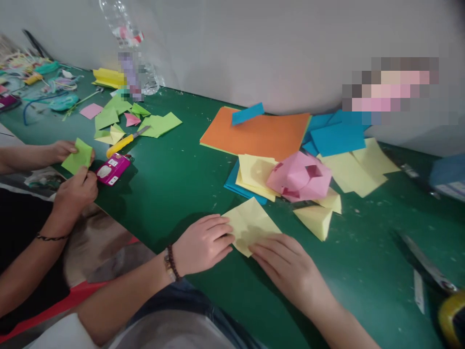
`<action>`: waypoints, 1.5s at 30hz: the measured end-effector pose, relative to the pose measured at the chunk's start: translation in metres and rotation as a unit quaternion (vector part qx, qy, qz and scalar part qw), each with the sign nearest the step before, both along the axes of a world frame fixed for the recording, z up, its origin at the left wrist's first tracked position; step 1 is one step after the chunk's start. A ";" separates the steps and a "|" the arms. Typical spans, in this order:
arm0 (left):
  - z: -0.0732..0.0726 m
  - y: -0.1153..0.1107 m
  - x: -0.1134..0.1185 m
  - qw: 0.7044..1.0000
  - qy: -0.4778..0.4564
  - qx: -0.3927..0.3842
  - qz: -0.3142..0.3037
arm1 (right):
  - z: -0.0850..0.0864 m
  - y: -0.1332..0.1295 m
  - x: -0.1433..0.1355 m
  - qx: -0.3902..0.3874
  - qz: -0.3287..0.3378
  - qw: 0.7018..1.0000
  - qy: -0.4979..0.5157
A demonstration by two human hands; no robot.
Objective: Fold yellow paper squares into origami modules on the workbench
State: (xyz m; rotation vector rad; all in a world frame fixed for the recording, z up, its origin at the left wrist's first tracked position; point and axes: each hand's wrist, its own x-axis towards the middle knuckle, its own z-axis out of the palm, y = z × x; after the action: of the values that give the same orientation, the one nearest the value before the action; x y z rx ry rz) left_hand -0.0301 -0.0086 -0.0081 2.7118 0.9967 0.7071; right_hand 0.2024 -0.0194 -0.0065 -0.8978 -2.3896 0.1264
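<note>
Fingers (221,237) hold yellow paper (254,220) (bottle label (129,37) blurred).

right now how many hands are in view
4: the wearer's left hand and right hand at the pale yellow paper; a co-worker's far hand and near hand holding the lime-green paper.

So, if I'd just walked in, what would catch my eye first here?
Probably the pink folded-paper shape, sitting among pale yellow papers, with a large orange sheet behind it to the left. In front of it, the person's left grip and right grip both touch a yellow square of paper. On the left, a magenta box lies near a yellow-handled cutter.
</note>
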 end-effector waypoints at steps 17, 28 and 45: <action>0.001 0.002 0.001 0.996 0.082 -0.014 -0.023 | -0.002 0.005 -0.009 -0.054 -0.146 0.988 0.025; 0.001 0.003 0.002 0.997 0.066 -0.012 -0.026 | -0.002 0.006 -0.010 -0.037 -0.147 0.988 -0.016; -0.001 0.005 0.000 0.996 0.081 -0.015 -0.044 | -0.001 0.006 -0.012 -0.036 -0.149 0.988 -0.028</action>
State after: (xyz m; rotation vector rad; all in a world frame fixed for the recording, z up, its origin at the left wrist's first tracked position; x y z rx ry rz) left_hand -0.0298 -0.0035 -0.0087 2.8033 0.9050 0.4593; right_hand 0.1905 -0.0134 -0.0074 -1.2959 -2.2835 0.0721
